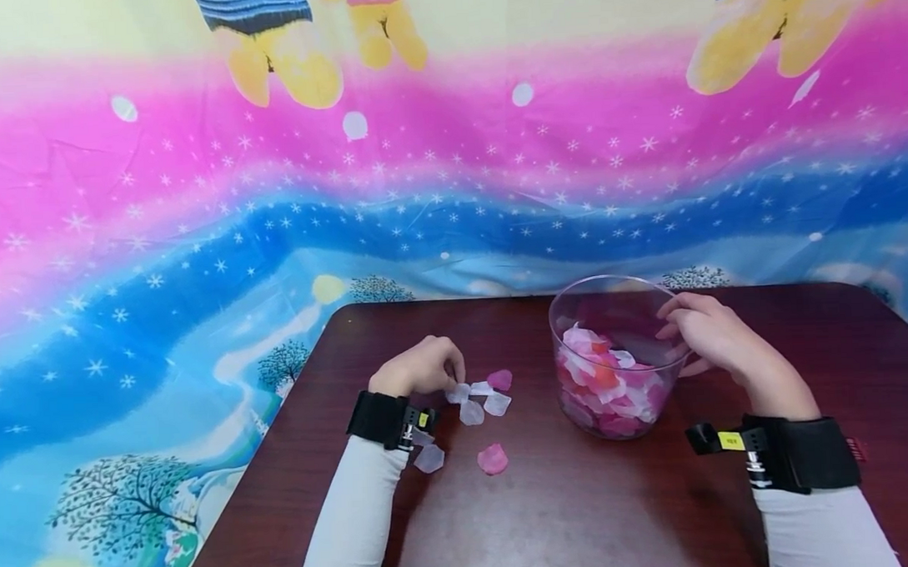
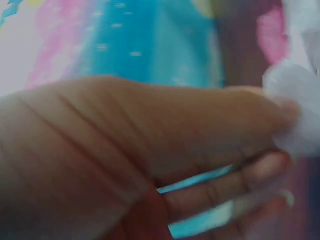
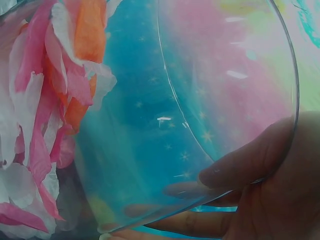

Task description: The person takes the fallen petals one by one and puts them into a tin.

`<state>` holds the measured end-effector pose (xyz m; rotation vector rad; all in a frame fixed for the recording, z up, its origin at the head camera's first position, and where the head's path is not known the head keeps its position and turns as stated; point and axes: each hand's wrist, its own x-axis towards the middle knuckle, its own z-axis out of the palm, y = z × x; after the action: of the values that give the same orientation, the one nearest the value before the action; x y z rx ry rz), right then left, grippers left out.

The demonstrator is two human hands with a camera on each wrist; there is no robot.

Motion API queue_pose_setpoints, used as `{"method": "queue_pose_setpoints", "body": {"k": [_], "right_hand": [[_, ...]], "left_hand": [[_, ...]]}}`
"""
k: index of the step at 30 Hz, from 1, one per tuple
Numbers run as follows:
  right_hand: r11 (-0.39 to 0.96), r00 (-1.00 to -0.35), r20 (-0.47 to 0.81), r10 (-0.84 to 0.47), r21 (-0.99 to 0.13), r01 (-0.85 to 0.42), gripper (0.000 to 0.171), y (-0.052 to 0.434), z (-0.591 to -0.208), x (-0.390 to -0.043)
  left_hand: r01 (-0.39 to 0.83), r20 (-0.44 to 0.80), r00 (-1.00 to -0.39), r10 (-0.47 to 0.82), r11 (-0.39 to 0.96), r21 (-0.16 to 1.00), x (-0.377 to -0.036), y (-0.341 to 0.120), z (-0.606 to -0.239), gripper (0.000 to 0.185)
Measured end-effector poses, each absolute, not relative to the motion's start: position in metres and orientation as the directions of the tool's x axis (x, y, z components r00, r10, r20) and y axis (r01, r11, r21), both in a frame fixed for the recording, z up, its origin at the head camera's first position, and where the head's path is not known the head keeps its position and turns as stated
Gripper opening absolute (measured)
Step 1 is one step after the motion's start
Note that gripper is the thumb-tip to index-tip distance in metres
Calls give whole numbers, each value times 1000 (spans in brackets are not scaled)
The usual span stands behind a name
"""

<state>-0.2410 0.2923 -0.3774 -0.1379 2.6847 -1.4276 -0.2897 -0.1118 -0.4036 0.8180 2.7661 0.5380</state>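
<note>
The left hand (image 1: 421, 368) pinches a white petal (image 1: 458, 393) on the brown table (image 1: 552, 514), with loose white and pink petals (image 1: 493, 459) at its 4 o'clock. The right hand (image 1: 707, 329) grips the rim of the clear bowl (image 1: 613, 311), thumb inside, at its 9 o'clock; the bowl holds pink, white and orange petals.

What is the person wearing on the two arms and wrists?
Both arms have light grey long sleeves. The left wrist carries a black band with a small device and a yellow tag. The right wrist carries a wider black band, also with a yellow tag and a small red mark. Both hands are bare.
</note>
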Motion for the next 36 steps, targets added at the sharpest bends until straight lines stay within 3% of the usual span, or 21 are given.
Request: {"method": "queue_pose_setpoints", "body": {"k": [5, 12, 15, 21, 29, 36], "right_hand": [[545, -992, -51, -116, -838, -20, 44, 293, -375, -240], [552, -993, -52, -106, -834, -15, 44, 293, -372, -239], [543, -993, -57, -104, -840, -9, 44, 291, -372, -240], [535, -993, -74, -97, -845, 11, 45, 292, -373, -239], [538, -990, -103, -97, -842, 35, 49, 291, -374, -239], [545, -991, -86, -107, -838, 14, 49, 295, -370, -237]], "left_hand": [[641, 95, -748, 656, 679, 357, -283, -100, -371, 8], [818, 241, -570, 786, 512, 263, -273, -49, -316, 5], [864, 258, -500, 826, 456, 215, -270, -23, -297, 6], [918, 180, -396, 900, 382, 106, -271, 41, -281, 9], [927, 144, -376, 916, 375, 34, -283, 85, -290, 7], [903, 160, -428, 889, 430, 25, -285, 72, -284, 24]]}}
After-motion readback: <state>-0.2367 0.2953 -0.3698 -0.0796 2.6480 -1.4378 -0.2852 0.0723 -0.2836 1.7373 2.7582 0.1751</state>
